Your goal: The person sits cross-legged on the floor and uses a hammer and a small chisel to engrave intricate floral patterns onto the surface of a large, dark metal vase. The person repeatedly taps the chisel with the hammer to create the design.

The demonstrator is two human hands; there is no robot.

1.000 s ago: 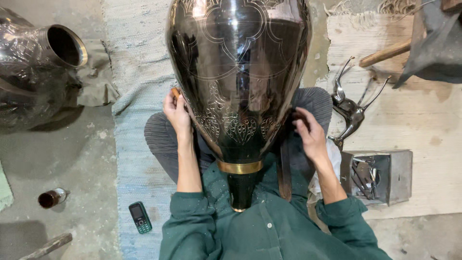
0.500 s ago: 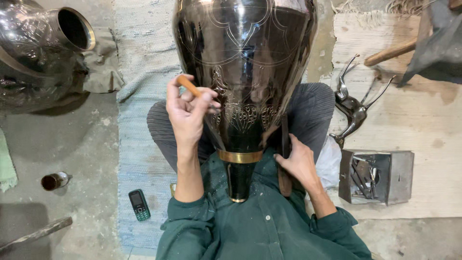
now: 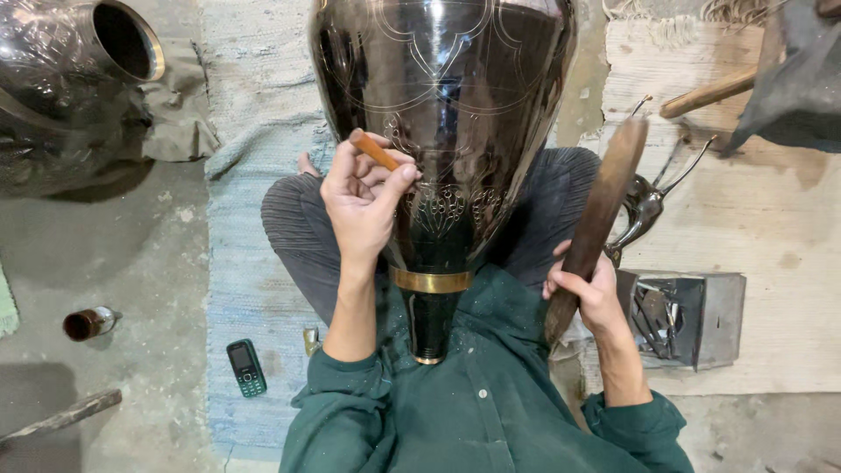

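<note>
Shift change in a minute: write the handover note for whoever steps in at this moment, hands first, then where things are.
Left hand: pinches a small wooden-handled tool against the dark engraved vase.
Right hand: grips a long dark wooden stick, raised, apart from the vase.
The vase rests neck-down in the lap, a brass band around its neck.
Done: line patterns cover the upper body; denser floral work sits near the neck.
Left: cannot tell how much engraving remains.
Nearby: a metal box of tools at right, a phone on the mat.
</note>
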